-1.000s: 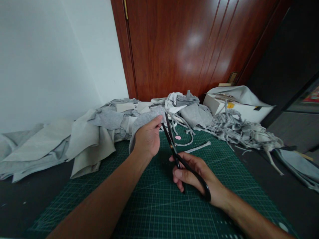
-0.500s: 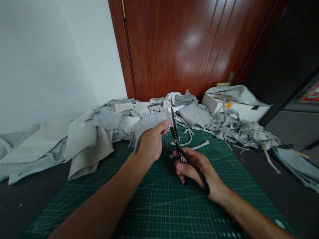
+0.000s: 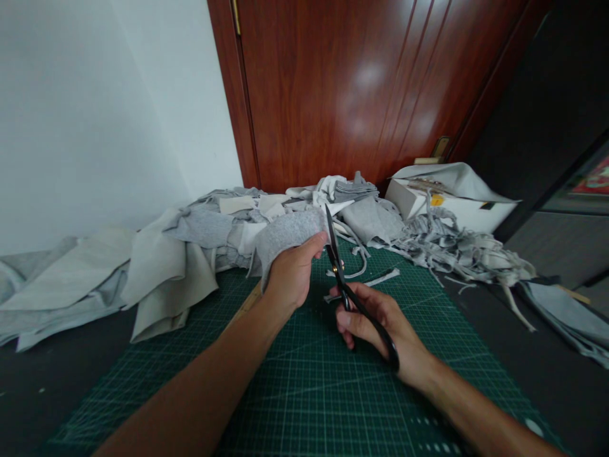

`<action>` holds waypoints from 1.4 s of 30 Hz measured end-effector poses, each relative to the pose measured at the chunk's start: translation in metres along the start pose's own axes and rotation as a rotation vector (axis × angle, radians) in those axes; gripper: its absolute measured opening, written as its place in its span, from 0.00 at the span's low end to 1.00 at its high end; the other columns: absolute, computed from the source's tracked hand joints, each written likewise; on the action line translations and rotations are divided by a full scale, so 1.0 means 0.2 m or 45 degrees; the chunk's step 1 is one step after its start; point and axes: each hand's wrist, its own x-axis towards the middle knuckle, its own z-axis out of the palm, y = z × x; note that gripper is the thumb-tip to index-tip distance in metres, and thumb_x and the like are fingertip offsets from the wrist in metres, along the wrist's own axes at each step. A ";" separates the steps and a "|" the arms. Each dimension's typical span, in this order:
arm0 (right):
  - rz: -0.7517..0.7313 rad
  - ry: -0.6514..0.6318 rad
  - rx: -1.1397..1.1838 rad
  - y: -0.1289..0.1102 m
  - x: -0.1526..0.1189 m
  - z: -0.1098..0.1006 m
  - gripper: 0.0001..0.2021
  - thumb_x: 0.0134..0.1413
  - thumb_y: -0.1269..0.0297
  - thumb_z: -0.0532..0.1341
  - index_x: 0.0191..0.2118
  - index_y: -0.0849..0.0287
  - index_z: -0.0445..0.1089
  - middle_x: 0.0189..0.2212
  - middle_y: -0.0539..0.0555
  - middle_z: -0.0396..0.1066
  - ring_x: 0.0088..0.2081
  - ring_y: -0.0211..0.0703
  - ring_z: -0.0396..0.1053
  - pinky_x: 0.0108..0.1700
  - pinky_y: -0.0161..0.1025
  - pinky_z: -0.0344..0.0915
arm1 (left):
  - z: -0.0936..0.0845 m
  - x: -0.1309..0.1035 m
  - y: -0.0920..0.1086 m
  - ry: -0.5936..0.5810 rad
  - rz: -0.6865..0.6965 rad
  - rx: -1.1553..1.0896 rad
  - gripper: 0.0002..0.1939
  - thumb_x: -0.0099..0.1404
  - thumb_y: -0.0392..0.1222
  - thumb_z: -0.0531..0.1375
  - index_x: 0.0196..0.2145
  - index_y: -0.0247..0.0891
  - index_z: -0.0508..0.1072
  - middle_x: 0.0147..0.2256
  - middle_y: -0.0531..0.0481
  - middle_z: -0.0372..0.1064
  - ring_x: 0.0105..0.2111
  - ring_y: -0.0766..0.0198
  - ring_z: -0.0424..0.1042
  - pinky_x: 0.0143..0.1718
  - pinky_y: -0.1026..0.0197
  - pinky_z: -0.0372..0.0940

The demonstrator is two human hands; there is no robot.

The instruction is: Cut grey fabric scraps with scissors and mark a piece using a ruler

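My left hand (image 3: 295, 273) pinches a piece of grey fabric (image 3: 290, 235), which drapes over its back. In my right hand (image 3: 375, 320) is a pair of black scissors (image 3: 337, 270), fingers and thumb through the handles. Its blades point away from me, parted, with the right-hand edge of the fabric between them. Whether the blades touch the cloth I cannot tell. Both hands are held above a green cutting mat (image 3: 314, 387). Narrow fabric strips (image 3: 384, 277) lie on the mat just beyond the scissors.
A wooden ruler (image 3: 245, 304) lies partly under my left forearm. Heaps of grey and off-white fabric (image 3: 166, 266) line the left and back. At the right are tangled cloth strips (image 3: 457, 244), a white box (image 3: 471, 212) and folded grey cloth (image 3: 568, 314). Behind stands a reddish-brown door (image 3: 323, 89).
My left hand has shifted slightly to the right and the fabric over it has spread a little, showing more of the ruler. The scissors have hardly moved.
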 end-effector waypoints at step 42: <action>-0.056 0.081 -0.040 0.00 -0.01 -0.01 0.24 0.49 0.46 0.75 0.41 0.57 0.69 0.22 0.42 0.63 0.19 0.33 0.58 0.20 0.33 0.59 | -0.01 -0.01 0.03 -0.049 -0.018 0.020 0.15 0.51 0.43 0.74 0.18 0.38 0.73 0.20 0.54 0.67 0.23 0.66 0.66 0.33 0.57 0.61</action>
